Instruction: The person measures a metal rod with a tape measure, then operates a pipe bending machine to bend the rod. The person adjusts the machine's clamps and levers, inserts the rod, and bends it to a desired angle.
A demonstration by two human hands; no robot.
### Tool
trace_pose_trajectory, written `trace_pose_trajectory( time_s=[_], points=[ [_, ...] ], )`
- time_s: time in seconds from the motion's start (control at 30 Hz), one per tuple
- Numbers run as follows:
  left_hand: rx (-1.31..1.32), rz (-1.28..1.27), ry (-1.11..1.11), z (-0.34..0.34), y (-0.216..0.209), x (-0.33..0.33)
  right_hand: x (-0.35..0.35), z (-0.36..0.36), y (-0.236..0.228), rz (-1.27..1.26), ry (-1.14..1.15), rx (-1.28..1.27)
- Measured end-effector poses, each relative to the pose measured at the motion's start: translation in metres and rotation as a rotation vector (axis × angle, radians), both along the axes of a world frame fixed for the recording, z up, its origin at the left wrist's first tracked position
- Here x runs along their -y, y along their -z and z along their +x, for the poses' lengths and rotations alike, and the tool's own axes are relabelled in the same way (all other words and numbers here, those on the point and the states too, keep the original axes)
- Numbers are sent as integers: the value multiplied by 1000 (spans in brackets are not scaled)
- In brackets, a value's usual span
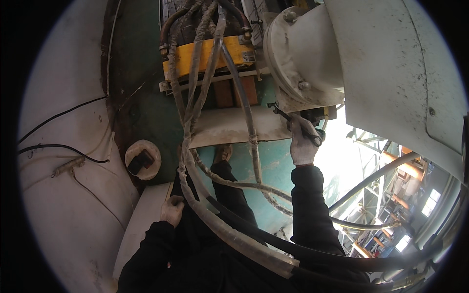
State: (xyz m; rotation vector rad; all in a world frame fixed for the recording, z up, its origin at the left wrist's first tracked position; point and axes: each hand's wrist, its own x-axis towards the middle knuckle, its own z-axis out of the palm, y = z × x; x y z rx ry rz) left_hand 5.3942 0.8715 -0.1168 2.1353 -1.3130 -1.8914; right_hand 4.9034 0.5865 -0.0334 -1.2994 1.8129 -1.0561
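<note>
My right hand (304, 142), in a pale work glove, is closed round a dark wrench (282, 113). The wrench's open jaw points up and left, just below the large white flange (286, 56); its ring end shows beside my palm. Whether the jaw touches anything, I cannot tell. Bolt heads (304, 86) stand out on the flange face. Lower left, my left hand (172, 211), also in a pale glove, rests by my dark-clad leg with its fingers curled. What those fingers hold, if anything, is hidden.
Wrapped hoses (198, 105) run down from a yellow-fronted machine block (210, 54) and sweep across me to the lower right. A round pale stand (142, 160) bears a dark block. White walls curve in at left, and a white housing (391, 63) fills the upper right.
</note>
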Motion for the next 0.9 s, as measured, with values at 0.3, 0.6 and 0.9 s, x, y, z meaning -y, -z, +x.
trace_pose_trajectory(
  time_s=[0.3, 0.6, 0.9],
  points=[
    [33, 243, -214, -22, -34, 36, 11, -4, 17, 27, -5, 53],
    [39, 231, -193, -26, -39, 48, 18, 2, 15, 29, -49, -35],
    [38, 202, -219, -19, -24, 40, 46, 30, 18, -3, -86, -120]
  ],
)
